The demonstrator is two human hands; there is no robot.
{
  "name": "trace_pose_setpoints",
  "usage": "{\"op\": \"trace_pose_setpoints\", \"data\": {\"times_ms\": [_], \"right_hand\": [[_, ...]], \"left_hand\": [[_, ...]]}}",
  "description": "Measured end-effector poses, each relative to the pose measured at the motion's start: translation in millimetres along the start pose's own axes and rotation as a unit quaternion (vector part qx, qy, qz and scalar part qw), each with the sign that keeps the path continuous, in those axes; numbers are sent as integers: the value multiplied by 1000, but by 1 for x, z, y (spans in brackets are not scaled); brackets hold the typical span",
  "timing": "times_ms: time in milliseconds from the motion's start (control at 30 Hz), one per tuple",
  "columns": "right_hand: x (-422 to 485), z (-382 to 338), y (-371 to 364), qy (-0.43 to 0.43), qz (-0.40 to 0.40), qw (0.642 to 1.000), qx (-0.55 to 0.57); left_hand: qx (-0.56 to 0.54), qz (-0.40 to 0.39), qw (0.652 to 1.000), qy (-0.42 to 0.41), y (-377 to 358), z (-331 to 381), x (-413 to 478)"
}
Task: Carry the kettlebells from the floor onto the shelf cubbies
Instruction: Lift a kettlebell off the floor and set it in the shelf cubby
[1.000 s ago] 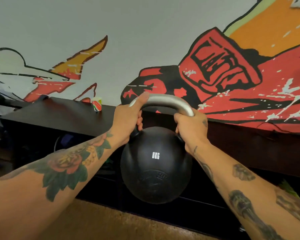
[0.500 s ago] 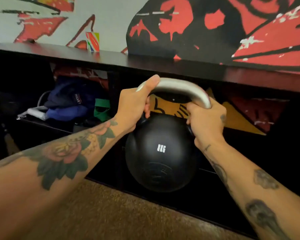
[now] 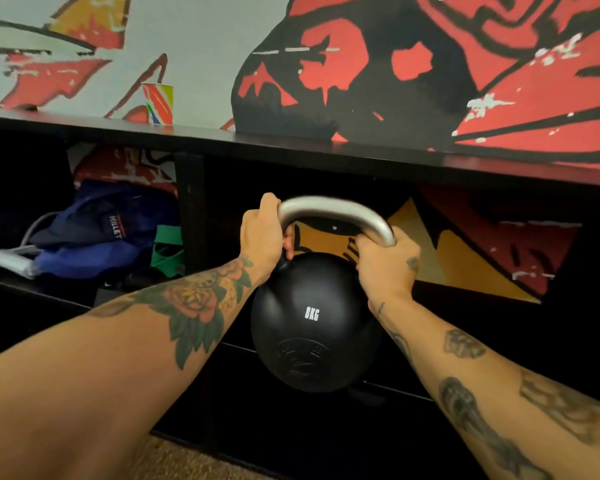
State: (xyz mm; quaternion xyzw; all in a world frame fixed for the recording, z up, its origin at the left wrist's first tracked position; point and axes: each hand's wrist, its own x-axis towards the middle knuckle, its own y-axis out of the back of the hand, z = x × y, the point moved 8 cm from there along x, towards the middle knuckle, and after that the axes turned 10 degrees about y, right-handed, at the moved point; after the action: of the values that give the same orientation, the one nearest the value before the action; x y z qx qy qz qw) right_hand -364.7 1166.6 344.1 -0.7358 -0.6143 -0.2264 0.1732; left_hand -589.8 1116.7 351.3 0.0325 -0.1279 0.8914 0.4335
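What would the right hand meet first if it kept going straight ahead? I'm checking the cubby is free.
The way looks free. The right hand, gripping the kettlebell, points into the open cubby; only the painted wall shows behind it. Depth is hard to judge.

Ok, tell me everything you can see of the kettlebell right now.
The kettlebell has a round matte black body with white "8KG" lettering and an embossed mark, not readable, lower down. Its curved handle looks like bare grey metal. It hangs upright, off the floor, in front of the dark shelf, level with the open middle cubby. The left hand grips the handle's left side, the right hand its right side. Nothing else touches it.
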Motion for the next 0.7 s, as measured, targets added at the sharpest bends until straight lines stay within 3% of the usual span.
{"op": "trace_pose_setpoints", "data": {"times_ms": [267, 433, 533, 600, 700], "right_hand": [[28, 53, -29, -5, 9, 1000, 7], [46, 66, -53, 12, -11, 1000, 25], [54, 74, -67, -2, -55, 998, 35], [44, 91, -66, -58, -82, 995, 28], [-10, 135, -59, -207, -109, 971, 54]], "left_hand": [[-38, -6, 999, 14, -16, -39, 57], [-17, -29, 999, 15, -19, -46, 89], [56, -15, 998, 28, -12, -45, 99], [111, -4, 990, 91, -9, -54, 95], [175, -21, 967, 185, 5, -98, 59]]}}
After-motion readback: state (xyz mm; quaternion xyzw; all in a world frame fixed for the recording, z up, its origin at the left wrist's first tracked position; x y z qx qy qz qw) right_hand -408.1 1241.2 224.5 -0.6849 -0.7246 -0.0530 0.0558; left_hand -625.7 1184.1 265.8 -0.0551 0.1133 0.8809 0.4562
